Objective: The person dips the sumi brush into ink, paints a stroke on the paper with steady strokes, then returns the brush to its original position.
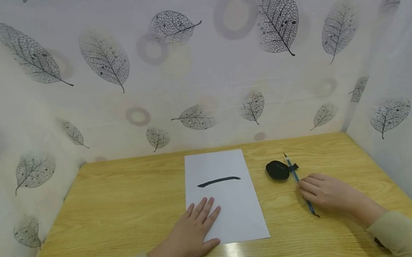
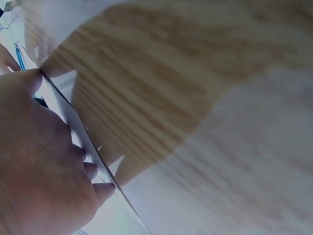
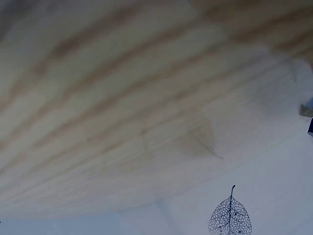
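A white sheet of paper [image 1: 238, 216] lies on the table, bearing one black horizontal brush stroke [image 1: 219, 181]. My left hand [image 1: 193, 231] rests on the lower left part of the sheet with fingers spread; the left wrist view shows that hand [image 2: 44, 156] over the paper's edge. To the right, a blue writing brush [image 1: 294, 174] leans its dark tip end at a black rounded ink holder [image 1: 277, 170] with a small side piece. My right hand [image 1: 327, 192] holds the brush's shaft near its middle, fingers curled. The right wrist view does not show the hand.
The wooden table [image 1: 121, 202] meets a pale curtain [image 1: 199, 81] printed with leaves at the back and both sides. Light glares on the table below the paper's lower edge. A small dark object [image 1: 379, 243] shows at the right sleeve.
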The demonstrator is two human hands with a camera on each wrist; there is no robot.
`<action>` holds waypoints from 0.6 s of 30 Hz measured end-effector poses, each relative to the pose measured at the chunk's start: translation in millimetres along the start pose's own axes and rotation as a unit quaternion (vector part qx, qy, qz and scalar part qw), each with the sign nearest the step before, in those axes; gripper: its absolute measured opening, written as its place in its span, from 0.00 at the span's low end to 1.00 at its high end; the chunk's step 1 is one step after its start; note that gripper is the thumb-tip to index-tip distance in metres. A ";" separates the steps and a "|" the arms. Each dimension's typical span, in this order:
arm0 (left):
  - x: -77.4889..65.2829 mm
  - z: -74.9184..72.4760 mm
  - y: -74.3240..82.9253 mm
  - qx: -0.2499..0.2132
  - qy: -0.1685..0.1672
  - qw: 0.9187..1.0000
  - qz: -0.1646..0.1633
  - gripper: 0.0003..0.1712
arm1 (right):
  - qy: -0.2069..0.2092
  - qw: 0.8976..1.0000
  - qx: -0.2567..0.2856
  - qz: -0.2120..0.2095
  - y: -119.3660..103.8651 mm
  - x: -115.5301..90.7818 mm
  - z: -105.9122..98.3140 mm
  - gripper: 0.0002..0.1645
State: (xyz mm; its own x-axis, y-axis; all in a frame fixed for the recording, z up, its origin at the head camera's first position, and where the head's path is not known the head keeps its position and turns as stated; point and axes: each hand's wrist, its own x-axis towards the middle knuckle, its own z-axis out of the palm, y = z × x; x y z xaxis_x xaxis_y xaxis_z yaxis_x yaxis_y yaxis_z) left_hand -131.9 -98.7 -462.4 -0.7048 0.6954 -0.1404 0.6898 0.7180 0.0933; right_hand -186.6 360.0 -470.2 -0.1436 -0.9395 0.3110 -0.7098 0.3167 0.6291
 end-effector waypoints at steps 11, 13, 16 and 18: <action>3.8 2.3 -1.8 -0.004 -0.013 1.000 0.005 0.42 | 0.013 1.000 -0.003 0.004 1.9 5.1 -2.1 0.36; 4.1 2.6 -2.0 0.000 -0.007 1.000 0.007 0.42 | 0.009 1.000 -0.002 0.006 2.0 6.0 -2.7 0.36; 3.7 2.8 -2.0 0.006 0.009 1.000 0.014 0.41 | 0.005 1.000 -0.002 0.008 2.2 7.6 -3.1 0.35; 3.2 3.2 -1.9 0.017 0.020 1.000 0.016 0.41 | 0.010 1.000 -0.001 0.007 2.0 9.1 -2.7 0.35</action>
State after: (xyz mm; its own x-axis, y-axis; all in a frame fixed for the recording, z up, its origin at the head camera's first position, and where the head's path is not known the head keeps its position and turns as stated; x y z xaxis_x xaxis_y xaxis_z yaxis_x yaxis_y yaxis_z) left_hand -134.9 -97.9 -466.2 -0.6879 0.7191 -0.0986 0.7167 0.6944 0.0638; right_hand -187.5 352.4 -464.1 -0.1404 -0.9322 0.3335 -0.7060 0.3304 0.6264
